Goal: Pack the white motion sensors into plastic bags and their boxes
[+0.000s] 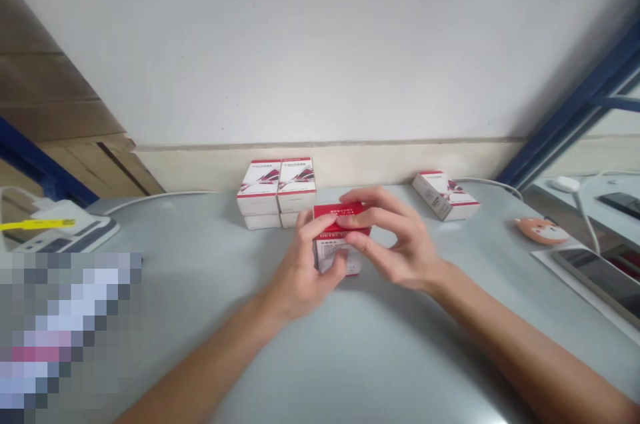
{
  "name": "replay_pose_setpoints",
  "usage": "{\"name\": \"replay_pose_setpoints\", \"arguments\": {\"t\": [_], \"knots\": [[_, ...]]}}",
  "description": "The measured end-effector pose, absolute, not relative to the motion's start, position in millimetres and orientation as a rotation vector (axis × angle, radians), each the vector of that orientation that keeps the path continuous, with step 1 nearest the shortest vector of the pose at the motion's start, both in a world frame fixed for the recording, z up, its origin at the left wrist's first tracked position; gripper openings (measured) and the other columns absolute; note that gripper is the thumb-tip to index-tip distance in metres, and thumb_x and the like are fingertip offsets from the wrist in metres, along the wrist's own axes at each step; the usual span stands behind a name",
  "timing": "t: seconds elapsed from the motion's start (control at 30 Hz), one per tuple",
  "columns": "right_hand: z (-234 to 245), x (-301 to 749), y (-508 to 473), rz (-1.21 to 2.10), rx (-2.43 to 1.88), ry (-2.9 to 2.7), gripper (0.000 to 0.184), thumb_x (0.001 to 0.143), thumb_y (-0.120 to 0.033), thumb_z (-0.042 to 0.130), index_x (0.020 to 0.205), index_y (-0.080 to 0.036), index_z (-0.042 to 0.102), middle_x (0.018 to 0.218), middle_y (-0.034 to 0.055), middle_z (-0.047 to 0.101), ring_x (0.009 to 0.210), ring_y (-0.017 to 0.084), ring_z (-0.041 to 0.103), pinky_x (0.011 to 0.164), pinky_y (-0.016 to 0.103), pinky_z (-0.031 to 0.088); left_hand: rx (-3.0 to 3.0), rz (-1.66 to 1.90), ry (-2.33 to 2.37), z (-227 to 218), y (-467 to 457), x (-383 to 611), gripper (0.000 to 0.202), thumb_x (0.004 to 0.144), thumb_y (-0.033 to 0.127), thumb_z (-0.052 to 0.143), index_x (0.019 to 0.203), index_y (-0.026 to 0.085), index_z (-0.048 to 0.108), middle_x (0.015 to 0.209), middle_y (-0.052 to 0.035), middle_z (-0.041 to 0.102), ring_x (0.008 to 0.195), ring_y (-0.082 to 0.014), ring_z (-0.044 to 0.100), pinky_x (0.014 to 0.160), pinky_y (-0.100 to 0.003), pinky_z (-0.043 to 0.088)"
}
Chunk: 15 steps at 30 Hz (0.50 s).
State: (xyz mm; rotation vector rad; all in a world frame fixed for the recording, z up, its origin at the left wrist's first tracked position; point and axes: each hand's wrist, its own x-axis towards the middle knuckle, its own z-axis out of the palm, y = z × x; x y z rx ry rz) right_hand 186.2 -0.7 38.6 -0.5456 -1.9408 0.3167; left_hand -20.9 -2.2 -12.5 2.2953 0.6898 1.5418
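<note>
My left hand and my right hand both grip a small white carton with a red top above the grey table. The fingers of both hands cover much of its front and top. Just behind the hands stands a group of white-and-red cartons, stacked two high and two wide. Another matching carton lies on its side to the right, apart from my right hand.
A fox-faced orange object and a dark tablet lie at the right. A white device with a yellow strip sits at the left, near a pixelated patch. A white cable runs along the table's back edge, below a wall.
</note>
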Motion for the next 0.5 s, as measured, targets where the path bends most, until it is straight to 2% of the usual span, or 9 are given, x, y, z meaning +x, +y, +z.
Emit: {"name": "replay_pose_setpoints", "arguments": {"t": [0.07,0.13,0.17,0.23,0.3,0.4,0.5], "knots": [[29.0,186.6,2.3,0.456,-0.663,-1.983,0.049,0.093,-0.03,0.08,0.14,-0.029,0.067,0.153,0.0138,0.055,0.13,0.03,0.065,0.109,0.049,0.057,2.124,1.627,0.779,-13.5,3.6,-20.2,0.054,0.099,0.021,0.068,0.146,0.031,0.043,0.138,-0.0106,0.059,0.127,-0.0243,0.062,0.106,-0.045,0.057],[16.0,183.3,3.5,0.716,-0.781,-1.989,0.093,0.089,-0.038,0.084,0.167,-0.034,0.034,0.164,0.016,0.044,0.125,0.029,0.069,0.105,0.049,0.06,1.867,1.794,0.862,-11.2,9.4,-19.3,0.045,0.102,0.029,0.068,0.141,0.029,0.045,0.138,-0.0106,0.061,0.122,-0.0217,0.066,0.099,-0.038,0.06],[9.5,180.1,3.1,0.87,-0.835,-1.968,0.099,0.091,-0.039,0.082,0.17,-0.034,0.022,0.16,0.016,0.05,0.12,0.027,0.072,0.101,0.049,0.062,1.765,1.859,0.89,-8.7,11.9,-19.5,0.043,0.103,0.033,0.067,0.139,0.028,0.044,0.137,-0.0107,0.061,0.118,-0.0205,0.068,0.095,-0.035,0.061],[0.9,171.6,0.2,0.987,-0.875,-1.874,0.091,0.093,-0.042,0.079,0.167,-0.03,0.028,0.148,0.0145,0.062,0.117,0.026,0.073,0.1,0.048,0.062,1.69,1.934,0.918,-1.9,15.6,-22.6,0.043,0.103,0.04,0.067,0.136,0.027,0.044,0.134,-0.011,0.062,0.113,-0.0197,0.069,0.092,-0.033,0.061],[2.2,162.1,-3.3,0.877,-0.87,-1.789,0.081,0.091,-0.044,0.082,0.159,-0.028,0.04,0.137,0.0119,0.069,0.112,0.026,0.074,0.099,0.047,0.062,1.736,1.976,0.96,5.2,18.4,-30.4,0.045,0.102,0.046,0.066,0.137,0.027,0.045,0.133,-0.0114,0.061,0.114,-0.021,0.068,0.096,-0.036,0.059],[23.9,148.4,-2.5,0.417,-0.84,-1.711,0.07,0.087,-0.042,0.086,0.147,-0.029,0.052,0.132,0.0103,0.071,0.106,0.026,0.073,0.092,0.043,0.062,1.75,2.109,1.244,11.1,25.6,-49.8,0.04,0.103,0.044,0.061,0.137,0.025,0.052,0.136,-0.0137,0.056,0.126,-0.0259,0.06,0.111,-0.045,0.051],[53.7,130.6,11.0,-0.069,-0.825,-1.764,0.052,0.092,-0.042,0.081,0.138,-0.028,0.061,0.128,0.0108,0.073,0.106,0.027,0.069,0.09,0.043,0.058,1.497,2.16,1.546,6.8,42.4,-71.4,0.037,0.102,0.035,0.057,0.137,0.022,0.056,0.142,-0.0163,0.051,0.142,-0.0298,0.045,0.125,-0.051,0.035]]}}
